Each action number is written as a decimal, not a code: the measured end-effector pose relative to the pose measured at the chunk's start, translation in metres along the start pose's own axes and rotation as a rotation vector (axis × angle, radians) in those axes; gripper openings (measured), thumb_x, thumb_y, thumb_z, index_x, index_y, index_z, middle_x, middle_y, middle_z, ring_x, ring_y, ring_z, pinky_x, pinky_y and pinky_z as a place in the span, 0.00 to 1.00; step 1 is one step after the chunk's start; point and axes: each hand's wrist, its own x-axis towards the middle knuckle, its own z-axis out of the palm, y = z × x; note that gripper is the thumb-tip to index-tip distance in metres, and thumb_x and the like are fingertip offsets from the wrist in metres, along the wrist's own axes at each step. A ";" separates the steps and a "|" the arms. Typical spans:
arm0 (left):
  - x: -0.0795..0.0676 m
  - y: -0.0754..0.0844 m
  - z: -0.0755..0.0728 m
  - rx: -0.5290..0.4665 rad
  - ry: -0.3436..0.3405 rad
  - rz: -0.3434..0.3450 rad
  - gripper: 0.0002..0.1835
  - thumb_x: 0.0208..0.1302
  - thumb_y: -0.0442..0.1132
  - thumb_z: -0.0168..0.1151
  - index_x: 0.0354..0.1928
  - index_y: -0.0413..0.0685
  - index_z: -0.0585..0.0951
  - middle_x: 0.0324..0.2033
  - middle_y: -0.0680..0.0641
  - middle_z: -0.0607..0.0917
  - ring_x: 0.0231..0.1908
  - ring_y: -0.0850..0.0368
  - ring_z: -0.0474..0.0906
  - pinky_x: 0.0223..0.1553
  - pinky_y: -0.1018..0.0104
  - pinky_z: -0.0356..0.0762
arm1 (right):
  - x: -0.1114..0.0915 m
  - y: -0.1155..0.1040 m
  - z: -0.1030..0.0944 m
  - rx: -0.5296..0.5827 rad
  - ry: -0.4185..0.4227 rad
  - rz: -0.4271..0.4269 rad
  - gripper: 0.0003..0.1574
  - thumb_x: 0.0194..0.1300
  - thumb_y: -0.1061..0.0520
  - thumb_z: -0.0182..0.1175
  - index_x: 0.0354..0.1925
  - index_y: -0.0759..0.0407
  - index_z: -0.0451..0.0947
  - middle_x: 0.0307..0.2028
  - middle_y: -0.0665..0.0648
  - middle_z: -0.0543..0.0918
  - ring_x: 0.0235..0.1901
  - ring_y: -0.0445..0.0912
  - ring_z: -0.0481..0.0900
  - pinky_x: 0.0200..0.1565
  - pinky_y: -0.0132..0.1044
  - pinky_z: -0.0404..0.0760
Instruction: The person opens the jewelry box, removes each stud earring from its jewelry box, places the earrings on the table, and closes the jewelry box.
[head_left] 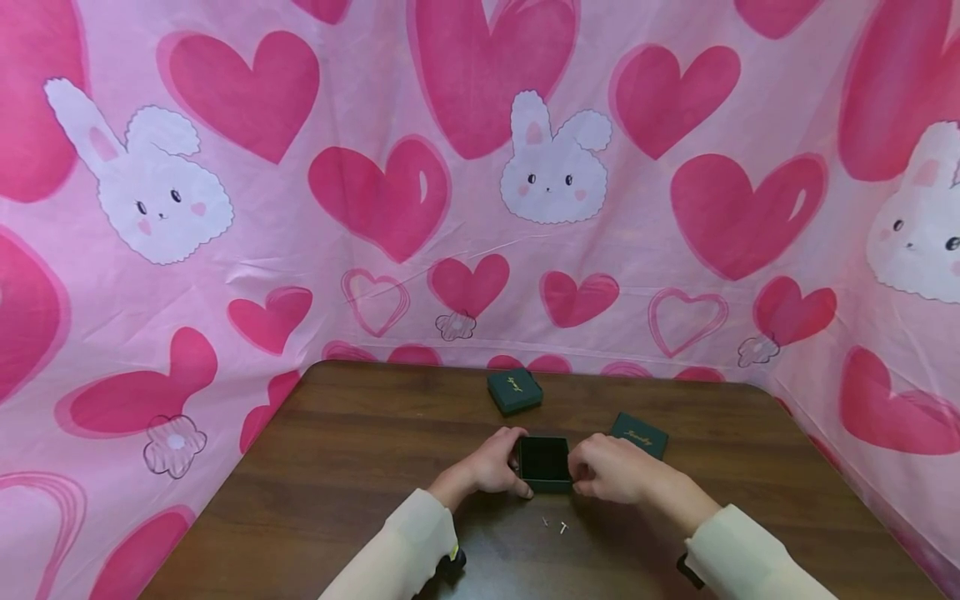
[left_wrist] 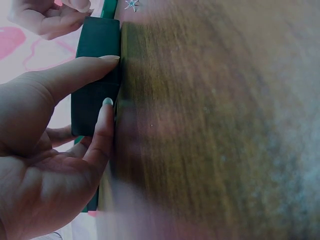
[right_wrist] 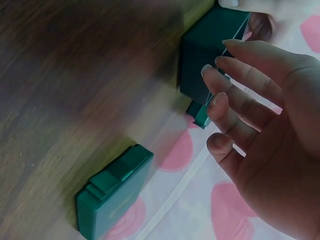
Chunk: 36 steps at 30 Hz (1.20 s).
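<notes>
An open dark green jewelry box [head_left: 545, 486] with a black inside sits on the table. My left hand [head_left: 497, 463] grips its left side, with thumb and fingers spread round a corner in the left wrist view. At the right rim, my right hand [head_left: 611, 468] has curled fingers, its thumb and forefinger [right_wrist: 237, 70] pinching the edge; whether anything small is between them is too fine to see. Two tiny silver pieces lie in front of the box: a left one [head_left: 545, 522] and a right one [head_left: 563, 527]. A star-shaped silver piece [left_wrist: 131, 5] shows in the left wrist view.
A green box with gold lettering [head_left: 515, 392] stands farther back on the brown wooden table [head_left: 360, 467]. Another flat green piece with gold lettering [head_left: 639, 435] lies just behind my right hand. A pink cloth [head_left: 480, 233] with hearts and rabbits hangs around the table.
</notes>
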 end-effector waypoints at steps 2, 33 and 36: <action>0.000 0.000 0.000 -0.002 -0.001 0.002 0.43 0.45 0.33 0.83 0.65 0.44 0.71 0.48 0.48 0.72 0.44 0.54 0.71 0.51 0.57 0.74 | -0.001 0.003 -0.001 0.005 0.000 0.011 0.10 0.64 0.54 0.71 0.28 0.42 0.82 0.26 0.36 0.76 0.26 0.35 0.73 0.29 0.35 0.75; 0.000 -0.002 -0.003 0.002 -0.029 -0.014 0.43 0.50 0.35 0.82 0.67 0.47 0.70 0.52 0.49 0.72 0.48 0.53 0.70 0.55 0.54 0.74 | -0.018 0.060 -0.012 -0.034 0.089 0.189 0.11 0.58 0.57 0.74 0.39 0.52 0.82 0.35 0.47 0.80 0.38 0.46 0.78 0.38 0.51 0.79; 0.000 -0.002 -0.003 -0.007 -0.024 -0.020 0.42 0.50 0.35 0.82 0.67 0.48 0.70 0.52 0.49 0.72 0.48 0.53 0.70 0.56 0.54 0.74 | -0.019 0.066 -0.012 -0.037 0.099 0.211 0.13 0.59 0.56 0.74 0.41 0.52 0.82 0.37 0.48 0.80 0.40 0.47 0.78 0.40 0.54 0.80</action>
